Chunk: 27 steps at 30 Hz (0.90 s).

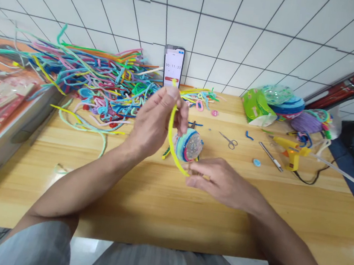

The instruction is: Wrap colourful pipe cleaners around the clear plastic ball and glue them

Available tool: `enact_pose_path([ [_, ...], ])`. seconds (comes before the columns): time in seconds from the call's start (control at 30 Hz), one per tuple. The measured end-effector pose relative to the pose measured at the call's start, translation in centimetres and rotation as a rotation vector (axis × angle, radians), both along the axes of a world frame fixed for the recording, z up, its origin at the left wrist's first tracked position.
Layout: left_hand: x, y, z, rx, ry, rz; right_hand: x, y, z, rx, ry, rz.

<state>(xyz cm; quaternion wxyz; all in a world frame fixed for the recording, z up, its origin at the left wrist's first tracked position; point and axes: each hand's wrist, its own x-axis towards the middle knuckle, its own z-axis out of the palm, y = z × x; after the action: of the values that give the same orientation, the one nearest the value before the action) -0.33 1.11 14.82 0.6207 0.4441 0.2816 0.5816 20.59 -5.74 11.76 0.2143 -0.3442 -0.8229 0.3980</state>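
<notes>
A yellow pipe cleaner (172, 136) bows between my two hands above the table. My left hand (157, 123) pinches its upper part, and a short end pokes up past the fingertips. Lower down, my right hand (219, 180) has its fingers closed at the bottom end. Just behind the pipe cleaner sits a round ornament (190, 145) wrapped in blue, teal and pink bands, with a clear glittery face. Dark-handled pliers seem to lie partly hidden behind it; only bits of them show.
A big heap of coloured pipe cleaners (105, 85) spreads across the back left. A phone (173, 67) showing a timer leans on the tiled wall. To the right lie small scissors (229, 141), a pen (271, 156), a blue button (256, 162) and a yellow glue gun (291, 151).
</notes>
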Motion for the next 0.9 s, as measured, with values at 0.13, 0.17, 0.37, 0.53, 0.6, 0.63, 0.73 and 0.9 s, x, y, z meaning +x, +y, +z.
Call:
enact_pose_path([
  [0.13,1.2,-2.8,-0.8,0.006,0.055,-0.355,1.7,1.2,1.3,-0.129,0.3,-0.29],
  [0.17,1.5,-3.4,-1.1,-0.027,0.064,-0.446,1.8,1.4,1.2,-0.175,0.393,-0.333],
  [0.37,3.1,-4.3,-2.4,-0.252,-0.024,-0.72,1.2,2.2,-0.1,-0.405,0.656,-0.334],
  [0.53,3.4,-4.1,-3.3,-0.355,-0.101,-0.765,1.4,3.1,-0.5,-0.393,0.739,-0.311],
  [0.6,3.5,-4.2,-3.6,-0.369,-0.121,-0.769,1.4,3.4,-0.7,-0.359,0.744,-0.325],
  [0.63,3.6,-4.3,-3.8,-0.365,-0.123,-0.76,1.3,3.4,-0.8,-0.345,0.749,-0.347],
  [0.73,4.0,-4.6,-4.4,-0.269,-0.102,-0.651,0.9,3.3,-0.8,-0.355,0.785,-0.43],
  [0.9,4.8,-5.2,-5.6,-0.035,-0.025,-0.459,0.4,2.8,-0.4,-0.467,0.846,-0.502],
])
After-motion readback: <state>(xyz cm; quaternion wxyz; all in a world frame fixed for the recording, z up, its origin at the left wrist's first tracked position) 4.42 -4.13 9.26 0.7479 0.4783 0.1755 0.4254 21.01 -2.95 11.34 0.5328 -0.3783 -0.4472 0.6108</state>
